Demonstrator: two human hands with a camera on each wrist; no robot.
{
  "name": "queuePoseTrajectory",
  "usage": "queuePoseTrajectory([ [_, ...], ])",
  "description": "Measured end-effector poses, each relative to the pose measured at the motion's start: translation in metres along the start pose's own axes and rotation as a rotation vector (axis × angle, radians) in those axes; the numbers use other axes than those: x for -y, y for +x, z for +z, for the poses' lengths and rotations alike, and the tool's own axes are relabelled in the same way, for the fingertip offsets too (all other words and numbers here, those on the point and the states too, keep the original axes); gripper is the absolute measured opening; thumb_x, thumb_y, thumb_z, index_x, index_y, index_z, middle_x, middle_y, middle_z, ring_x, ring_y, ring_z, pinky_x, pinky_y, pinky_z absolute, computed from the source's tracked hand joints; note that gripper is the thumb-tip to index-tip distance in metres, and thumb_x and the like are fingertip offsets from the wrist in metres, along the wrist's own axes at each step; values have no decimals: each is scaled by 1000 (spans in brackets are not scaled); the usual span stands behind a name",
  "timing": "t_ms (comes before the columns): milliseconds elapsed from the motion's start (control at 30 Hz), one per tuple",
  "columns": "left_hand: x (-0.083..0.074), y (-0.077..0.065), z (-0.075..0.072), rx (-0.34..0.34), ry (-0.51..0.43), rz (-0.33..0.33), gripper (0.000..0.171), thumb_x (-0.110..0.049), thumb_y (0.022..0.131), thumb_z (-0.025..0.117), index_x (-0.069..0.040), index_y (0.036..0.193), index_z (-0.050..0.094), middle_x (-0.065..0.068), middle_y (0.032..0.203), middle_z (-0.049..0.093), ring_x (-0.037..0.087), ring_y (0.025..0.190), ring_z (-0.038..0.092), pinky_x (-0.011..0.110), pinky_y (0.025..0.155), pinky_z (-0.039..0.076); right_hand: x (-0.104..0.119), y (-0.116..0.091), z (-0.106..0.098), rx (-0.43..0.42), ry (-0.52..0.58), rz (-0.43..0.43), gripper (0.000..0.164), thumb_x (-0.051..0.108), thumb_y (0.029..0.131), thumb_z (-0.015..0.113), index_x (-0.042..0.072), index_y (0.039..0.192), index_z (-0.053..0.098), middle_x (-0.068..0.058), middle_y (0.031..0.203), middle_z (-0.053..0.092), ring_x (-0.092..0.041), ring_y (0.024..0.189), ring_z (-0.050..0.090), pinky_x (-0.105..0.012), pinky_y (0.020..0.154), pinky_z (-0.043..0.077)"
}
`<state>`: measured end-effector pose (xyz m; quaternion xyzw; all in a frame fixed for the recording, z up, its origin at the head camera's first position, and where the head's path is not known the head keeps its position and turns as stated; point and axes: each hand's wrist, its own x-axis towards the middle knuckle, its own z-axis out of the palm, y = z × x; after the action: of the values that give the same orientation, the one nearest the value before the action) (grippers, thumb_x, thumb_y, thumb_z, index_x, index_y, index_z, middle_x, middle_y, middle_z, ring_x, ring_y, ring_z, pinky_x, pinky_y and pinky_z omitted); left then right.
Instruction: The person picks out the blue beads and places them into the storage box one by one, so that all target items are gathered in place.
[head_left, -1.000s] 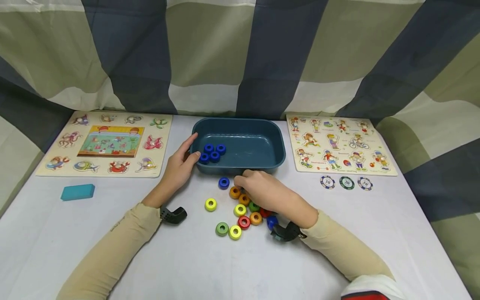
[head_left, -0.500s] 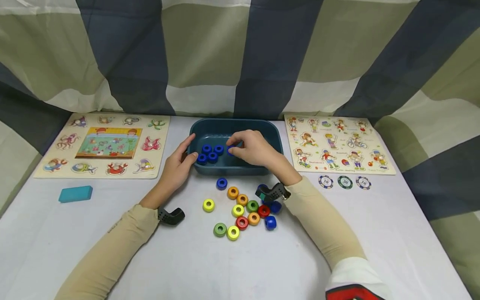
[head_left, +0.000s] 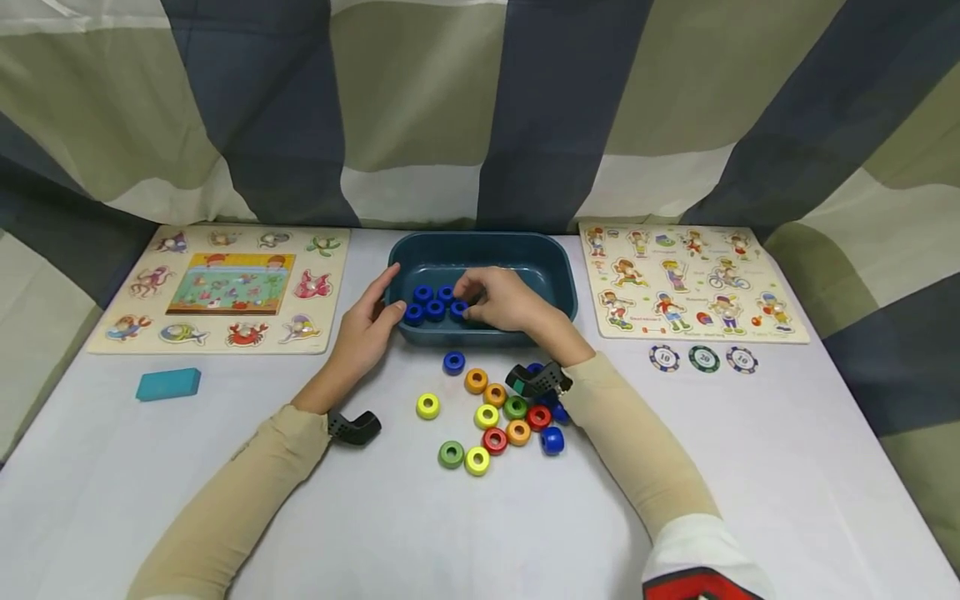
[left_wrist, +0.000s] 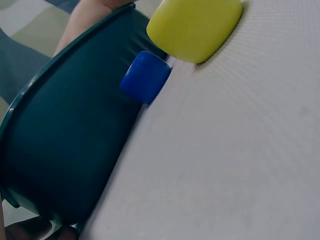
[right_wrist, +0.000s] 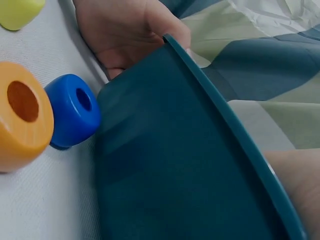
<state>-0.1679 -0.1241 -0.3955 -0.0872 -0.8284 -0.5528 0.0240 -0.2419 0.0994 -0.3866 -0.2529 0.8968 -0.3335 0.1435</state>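
- Right hand (head_left: 506, 300): thumb and fingers pinching blue bead (head_left: 458, 311) inside dark teal tray (head_left: 483, 338), center frame.
- Left hand (head_left: 363, 329): spread wide, touching tray's left end.
- Mixed-color beads (head_left: 487, 426): loose on white cloth (head_left: 360, 525), lower center.

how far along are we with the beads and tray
Done: four blue beads sit in the tray. In hand: the right hand seems to pinch a fifth blue bead inside it, while the left hand holds the tray. Left to do: probably the loose blue beads, some partly hidden, since only blue shows in the tray.
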Motion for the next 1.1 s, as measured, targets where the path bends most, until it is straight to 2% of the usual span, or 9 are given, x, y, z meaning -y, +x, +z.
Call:
queuePoseTrajectory([
  [200,1,1,0,-2,5,-8,53,-14,100,47,-10,152,34,11,159,31,28,145,32,46,116,34,1,1,-2,26,3,17,29,4,87,69,7,116,63,-12,117,67,-25,107,64,-36,90,55],
  [300,2,1,0,1,7,-13,54,-15,100,47,-10,152,33,10,159,30,27,146,31,46,116,34,2,-1,-4,-24,-19,-19,29,8,88,68,8,117,63,-10,117,67,-22,99,65,-34,85,55],
  [400,2,2,0,2,8,-9,54,-14,100,47,-10,152,33,11,159,30,28,146,31,46,116,34,6,-15,-11,-143,-35,-110,25,11,90,67,8,115,65,-9,114,68,-19,85,65,-31,76,54],
  [467,2,2,0,1,7,-4,54,-14,100,47,-9,152,33,11,159,30,28,145,32,46,115,35,12,-32,-18,-220,-60,-204,22,12,90,67,8,111,67,-9,110,70,-17,77,64,-30,70,53],
  [533,2,3,-1,3,6,-4,54,-14,100,47,-9,152,33,11,159,30,28,145,32,46,116,34,19,-53,-25,-250,-92,-288,18,12,89,68,9,107,68,-8,105,71,-14,73,62,-28,66,52],
  [633,1,3,-1,9,9,-7,54,-14,100,47,-9,152,33,11,159,30,28,146,32,46,116,34,24,-86,-31,-207,-148,-360,15,13,89,69,10,103,69,-5,99,71,-10,71,58,-25,62,50],
  [800,1,2,-1,6,18,-9,54,-13,100,47,-10,152,33,10,159,30,27,146,31,46,116,34,14,-126,-29,-27,-225,-240,15,13,89,69,12,104,72,-1,100,70,-8,75,55,-22,65,51],
  [933,1,1,0,7,18,-6,53,-13,100,46,-9,152,33,11,159,29,28,146,30,47,116,33,4,-132,-23,41,-337,-173,21,3,87,66,12,105,73,-2,106,70,-13,90,63,-28,78,57],
  [1100,1,1,1,2,18,1,53,-13,101,46,-9,152,33,11,159,30,28,146,31,47,116,33,-10,-128,-15,73,-375,-180,31,-8,83,61,12,103,74,-3,106,69,-14,94,64,-31,84,57],
])
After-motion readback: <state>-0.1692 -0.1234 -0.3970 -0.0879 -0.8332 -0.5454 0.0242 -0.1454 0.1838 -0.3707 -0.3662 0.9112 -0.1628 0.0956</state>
